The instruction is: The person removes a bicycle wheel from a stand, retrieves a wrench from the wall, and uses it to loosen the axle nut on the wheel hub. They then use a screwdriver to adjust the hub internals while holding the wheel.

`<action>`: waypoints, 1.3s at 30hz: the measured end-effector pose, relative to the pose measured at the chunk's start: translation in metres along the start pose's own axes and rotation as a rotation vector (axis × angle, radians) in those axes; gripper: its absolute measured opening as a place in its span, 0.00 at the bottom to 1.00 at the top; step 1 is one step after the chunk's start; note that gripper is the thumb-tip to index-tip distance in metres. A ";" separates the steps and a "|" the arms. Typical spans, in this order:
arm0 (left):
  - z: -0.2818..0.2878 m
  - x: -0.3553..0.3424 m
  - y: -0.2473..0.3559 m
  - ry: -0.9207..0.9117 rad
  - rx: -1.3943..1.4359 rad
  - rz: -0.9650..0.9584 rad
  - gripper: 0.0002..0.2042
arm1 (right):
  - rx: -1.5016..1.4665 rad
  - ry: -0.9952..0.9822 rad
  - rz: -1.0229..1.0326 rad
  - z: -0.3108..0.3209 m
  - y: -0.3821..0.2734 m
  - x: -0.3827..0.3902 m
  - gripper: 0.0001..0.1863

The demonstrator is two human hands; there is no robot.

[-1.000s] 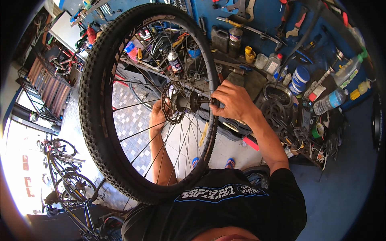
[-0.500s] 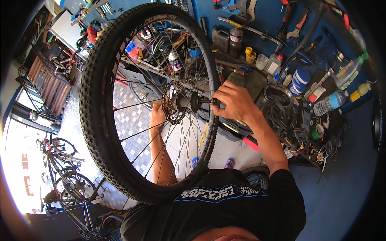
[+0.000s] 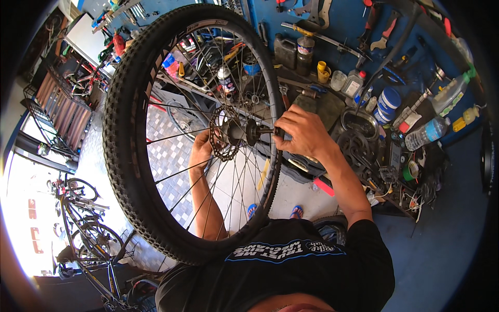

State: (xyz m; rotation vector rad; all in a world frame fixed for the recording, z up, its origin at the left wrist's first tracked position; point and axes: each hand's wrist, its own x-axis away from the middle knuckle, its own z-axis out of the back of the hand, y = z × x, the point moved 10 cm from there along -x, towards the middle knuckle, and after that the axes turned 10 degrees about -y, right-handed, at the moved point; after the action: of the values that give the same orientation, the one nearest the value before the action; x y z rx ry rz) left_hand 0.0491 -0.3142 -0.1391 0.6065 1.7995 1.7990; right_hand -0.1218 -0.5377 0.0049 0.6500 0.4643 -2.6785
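A bicycle wheel (image 3: 125, 145) with a black knobby tyre stands upright before me, its lower rim close to my black shirt. At its middle, the hub (image 3: 234, 131) carries a perforated disc brake rotor (image 3: 224, 148) on the left side. My right hand (image 3: 302, 131) pinches the outer end of the thin axle (image 3: 267, 131) sticking out of the hub's right side. Seen through the spokes, my left hand (image 3: 200, 151) is closed by the rotor, at the hub's left end. What its fingertips hold is hidden behind spokes and rotor.
A cluttered workbench (image 3: 319, 101) with bottles, tubs and tools runs along the far side and right. Tools hang on a blue wall (image 3: 343, 18). A metal bowl (image 3: 360, 122) and chainrings (image 3: 356, 148) lie right of my right hand. Parked bicycles (image 3: 91, 234) stand at left.
My left hand and forearm have shifted slightly left beside the rotor. My right hand stays on the axle end, and the wheel holds nearly the same place.
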 end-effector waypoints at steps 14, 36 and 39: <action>-0.005 0.001 0.005 0.027 0.011 -0.028 0.15 | 0.031 -0.018 0.001 -0.002 0.002 0.003 0.14; -0.007 -0.002 0.001 -0.028 -0.009 0.003 0.18 | 0.032 -0.013 0.006 0.003 0.001 0.004 0.13; -0.003 -0.002 -0.004 -0.008 -0.007 0.073 0.17 | 0.031 -0.018 0.005 0.003 0.000 0.003 0.13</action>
State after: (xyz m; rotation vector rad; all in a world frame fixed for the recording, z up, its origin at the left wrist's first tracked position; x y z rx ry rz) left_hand 0.0491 -0.3182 -0.1432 0.6833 1.7868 1.8471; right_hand -0.1259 -0.5396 0.0058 0.6348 0.4172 -2.6891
